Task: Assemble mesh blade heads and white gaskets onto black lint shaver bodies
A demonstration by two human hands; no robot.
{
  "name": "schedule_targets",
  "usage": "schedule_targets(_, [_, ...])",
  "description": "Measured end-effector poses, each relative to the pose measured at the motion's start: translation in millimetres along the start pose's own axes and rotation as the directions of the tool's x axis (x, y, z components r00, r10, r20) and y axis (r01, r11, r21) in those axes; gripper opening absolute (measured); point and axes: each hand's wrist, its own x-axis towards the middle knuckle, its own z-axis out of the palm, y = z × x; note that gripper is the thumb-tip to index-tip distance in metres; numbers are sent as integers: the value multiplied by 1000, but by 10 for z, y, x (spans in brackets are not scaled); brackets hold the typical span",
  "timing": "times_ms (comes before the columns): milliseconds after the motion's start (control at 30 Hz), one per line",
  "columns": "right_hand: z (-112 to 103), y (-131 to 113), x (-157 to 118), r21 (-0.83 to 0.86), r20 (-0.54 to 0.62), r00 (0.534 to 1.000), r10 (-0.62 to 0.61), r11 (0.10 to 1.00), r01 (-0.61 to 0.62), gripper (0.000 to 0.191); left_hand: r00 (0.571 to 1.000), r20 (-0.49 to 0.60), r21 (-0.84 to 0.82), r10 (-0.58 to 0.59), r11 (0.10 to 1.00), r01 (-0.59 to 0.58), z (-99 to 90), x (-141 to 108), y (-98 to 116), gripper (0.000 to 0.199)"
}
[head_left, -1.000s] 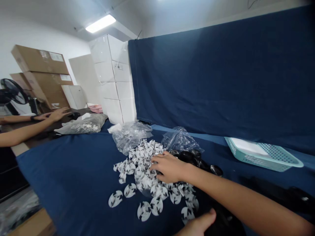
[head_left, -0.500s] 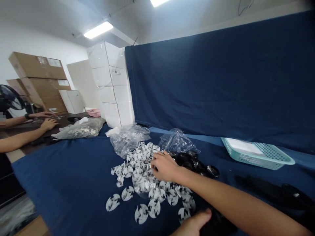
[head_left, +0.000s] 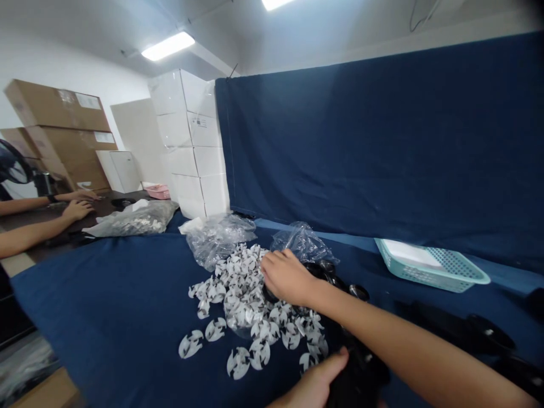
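My right hand (head_left: 287, 277) reaches across the blue cloth and lies at the far edge of a heap of white notched discs with black print (head_left: 242, 294), over a cluster of black rings (head_left: 327, 272). Its fingers hold nothing that I can see, and it hides part of the rings. One ring (head_left: 359, 292) lies apart to the right. At the bottom of the view, my left hand (head_left: 312, 382) grasps a soft black object (head_left: 359, 374); its fingers are hidden behind it. Several discs lie loose just beside that hand.
Clear plastic bags (head_left: 216, 241) lie behind the heap on the blue-covered table (head_left: 106, 306). A teal plastic basket (head_left: 431, 271) sits to the right, and black items (head_left: 450, 323) lie before it. A co-worker's hands (head_left: 76, 211) work at the far left, beside a bag of discs (head_left: 131, 221).
My right hand has slid farther up over the black rings, and my left hand has shifted left with the black object. The whole scene has drifted left in view as my head turned.
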Motion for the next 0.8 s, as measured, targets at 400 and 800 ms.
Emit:
schedule_targets(400, [234, -65, 16, 198, 109, 994, -18, 980, -4, 22, 991, -32, -12, 128, 992, -129, 151, -30, 7, 67])
schedule_targets(800, [-391, 293, -638, 548, -276, 877, 392, 814, -192, 19, 999, 37, -111, 12, 994, -8, 220, -160, 247, 99])
